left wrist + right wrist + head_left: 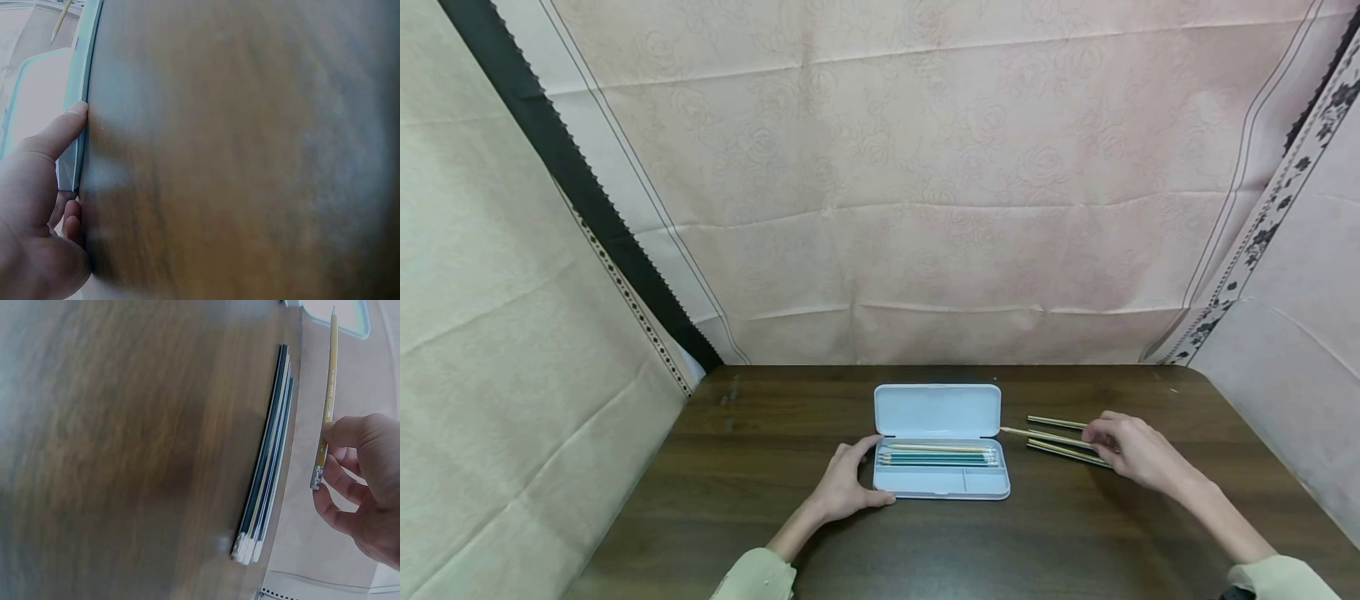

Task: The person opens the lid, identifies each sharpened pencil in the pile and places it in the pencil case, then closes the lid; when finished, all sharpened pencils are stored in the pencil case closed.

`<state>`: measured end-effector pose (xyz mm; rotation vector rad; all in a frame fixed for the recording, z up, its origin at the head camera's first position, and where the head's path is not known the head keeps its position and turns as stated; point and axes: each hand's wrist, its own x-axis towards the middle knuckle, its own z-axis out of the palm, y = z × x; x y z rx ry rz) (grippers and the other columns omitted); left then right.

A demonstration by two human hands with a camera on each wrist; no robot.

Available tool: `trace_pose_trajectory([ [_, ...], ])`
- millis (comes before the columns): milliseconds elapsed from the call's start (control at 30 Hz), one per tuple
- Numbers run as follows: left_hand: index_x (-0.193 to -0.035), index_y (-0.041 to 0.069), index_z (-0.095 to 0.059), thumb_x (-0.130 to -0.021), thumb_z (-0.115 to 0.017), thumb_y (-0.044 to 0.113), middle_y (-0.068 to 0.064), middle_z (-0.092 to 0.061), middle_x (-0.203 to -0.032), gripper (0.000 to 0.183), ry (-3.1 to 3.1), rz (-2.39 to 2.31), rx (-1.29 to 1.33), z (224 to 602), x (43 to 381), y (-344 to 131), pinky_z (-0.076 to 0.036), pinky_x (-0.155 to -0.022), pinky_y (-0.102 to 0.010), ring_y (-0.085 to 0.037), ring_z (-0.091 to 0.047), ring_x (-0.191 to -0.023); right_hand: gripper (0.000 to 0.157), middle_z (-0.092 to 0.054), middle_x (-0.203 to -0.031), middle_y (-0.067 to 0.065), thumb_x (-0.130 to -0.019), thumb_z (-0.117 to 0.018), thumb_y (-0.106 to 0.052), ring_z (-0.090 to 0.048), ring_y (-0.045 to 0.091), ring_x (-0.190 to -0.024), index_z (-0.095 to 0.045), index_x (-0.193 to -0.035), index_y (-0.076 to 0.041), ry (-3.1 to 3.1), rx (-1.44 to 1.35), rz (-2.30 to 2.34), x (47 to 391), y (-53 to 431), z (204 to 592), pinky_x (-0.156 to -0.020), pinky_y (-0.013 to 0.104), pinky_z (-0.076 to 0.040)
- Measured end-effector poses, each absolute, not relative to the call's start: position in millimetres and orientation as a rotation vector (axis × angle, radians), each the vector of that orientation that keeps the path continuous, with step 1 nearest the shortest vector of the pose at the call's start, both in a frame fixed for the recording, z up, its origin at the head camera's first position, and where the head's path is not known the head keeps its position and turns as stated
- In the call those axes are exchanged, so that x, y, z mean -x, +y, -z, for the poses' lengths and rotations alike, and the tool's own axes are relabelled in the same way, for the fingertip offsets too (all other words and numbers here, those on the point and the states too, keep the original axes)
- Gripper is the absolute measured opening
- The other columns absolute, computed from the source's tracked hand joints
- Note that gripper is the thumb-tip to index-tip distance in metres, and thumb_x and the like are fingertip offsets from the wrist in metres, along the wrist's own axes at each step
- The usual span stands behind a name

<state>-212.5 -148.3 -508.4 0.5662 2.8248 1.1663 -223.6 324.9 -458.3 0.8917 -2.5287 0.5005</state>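
A light blue pencil case (917,481) lies with its lid (937,410) raised at the back. Several pencils (936,459), green ones and a yellowish one, lie side by side inside. My left hand (844,483) holds the case's left end, thumb on the front edge and fingers at the back corner. To the right, my right hand (1131,446) pinches a yellow pencil (331,375) near its eraser end, with the sharpened tip pointing toward the case. Under and beside this hand lie several dark, white-ended pencils (265,450) on the table.
The dark wooden table (820,558) extends around the case on every side. A pale patterned cloth (925,250) hangs behind the table's far edge, and more cloth (535,400) covers the left and right sides.
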Motion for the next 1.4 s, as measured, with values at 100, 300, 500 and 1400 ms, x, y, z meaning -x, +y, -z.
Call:
trace_pose_trajectory([
  [100,-0.147,0.015,-0.047,-0.073,-0.09,0.04,-0.012,-0.05,-0.122,0.089,2.826,-1.169,-0.567,509,212,-149,-0.044,-0.086,-0.045,-0.025,-0.046,-0.109,0.03,-0.056,-0.08,-0.014,-0.07,-0.081,0.008,-0.05,0.0,-0.068,-0.07,-0.084,-0.016,-2.538,-0.897,-0.497,222,319,456,-0.055,0.028,-0.044],
  [300,-0.147,0.014,-0.047,-0.073,-0.09,0.039,-0.012,-0.049,-0.122,0.089,2.829,-1.17,-0.567,507,211,-149,-0.044,-0.086,-0.046,-0.025,-0.046,-0.109,0.027,-0.055,-0.08,-0.015,-0.074,-0.08,0.009,-0.049,-0.001,-0.069,-0.07,-0.085,-0.015,-2.544,-0.918,-0.517,220,308,454,-0.055,0.026,-0.044],
  [500,-0.147,0.014,-0.047,-0.072,-0.09,0.039,-0.011,-0.05,-0.121,0.089,2.837,-1.169,-0.576,508,211,-149,-0.044,-0.086,-0.045,-0.025,-0.046,-0.108,0.027,-0.054,-0.078,-0.013,-0.072,-0.08,0.01,-0.048,0.0,-0.067,-0.07,-0.084,-0.012,-2.476,-0.984,-0.541,222,299,454,-0.054,0.025,-0.043],
  [1400,-0.148,0.014,-0.046,-0.073,-0.09,0.04,-0.011,-0.049,-0.124,0.09,2.821,-1.165,-0.551,509,213,-148,-0.044,-0.086,-0.044,-0.024,-0.045,-0.11,0.017,-0.055,-0.082,-0.011,-0.082,-0.077,0.003,-0.051,0.003,-0.07,-0.073,-0.09,-0.012,-2.681,-1.004,-0.605,230,245,452,-0.061,0.027,-0.049],
])
